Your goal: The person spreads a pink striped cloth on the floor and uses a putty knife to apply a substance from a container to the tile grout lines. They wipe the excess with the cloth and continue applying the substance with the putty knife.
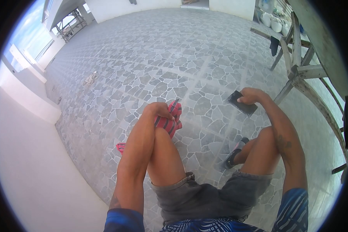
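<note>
In the head view, my left hand is closed on a red cloth with dark stripes, which hangs beside my left knee. Another bit of red striped fabric shows behind my left forearm. My right hand grips a flat, black rectangular pad by its upper edge, the thumb lying on its near face. The pad is tilted and held out past my right knee. Beneath both hands spreads a floor of grey stone-patterned tiles with pale lines between the shapes.
A wooden trestle stands at the right, with a dark cloth hanging from it. White sacks sit at the back right. A crumpled pale rag lies on the floor to the left. A low white wall runs along my left.
</note>
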Available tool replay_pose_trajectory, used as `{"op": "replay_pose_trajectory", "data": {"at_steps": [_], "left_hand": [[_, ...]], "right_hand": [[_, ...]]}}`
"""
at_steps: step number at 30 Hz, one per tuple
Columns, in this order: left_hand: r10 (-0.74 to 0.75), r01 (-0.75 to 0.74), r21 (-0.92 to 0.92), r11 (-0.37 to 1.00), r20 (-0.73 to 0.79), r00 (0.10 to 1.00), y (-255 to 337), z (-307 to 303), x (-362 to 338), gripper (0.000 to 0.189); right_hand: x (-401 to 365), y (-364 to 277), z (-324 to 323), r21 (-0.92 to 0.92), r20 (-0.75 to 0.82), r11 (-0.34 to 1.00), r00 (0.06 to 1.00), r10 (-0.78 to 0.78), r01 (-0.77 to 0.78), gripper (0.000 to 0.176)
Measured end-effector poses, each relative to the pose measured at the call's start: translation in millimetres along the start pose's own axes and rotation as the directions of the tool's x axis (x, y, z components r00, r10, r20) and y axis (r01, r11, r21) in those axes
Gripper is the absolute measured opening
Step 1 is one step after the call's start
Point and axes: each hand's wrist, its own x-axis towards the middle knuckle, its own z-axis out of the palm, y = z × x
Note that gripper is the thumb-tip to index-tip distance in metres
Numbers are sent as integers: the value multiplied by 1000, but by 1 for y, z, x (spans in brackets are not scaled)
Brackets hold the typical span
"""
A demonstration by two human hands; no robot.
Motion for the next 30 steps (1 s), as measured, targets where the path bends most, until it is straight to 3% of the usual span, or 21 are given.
{"op": "replay_pose_trajectory", "data": {"at_steps": [30], "left_hand": [[5,-5,-11,1000,-16,1000,-4,3,4,73]], "right_hand": [[0,2,1,-8,-6,1000,1000,-19,19,37]]}}
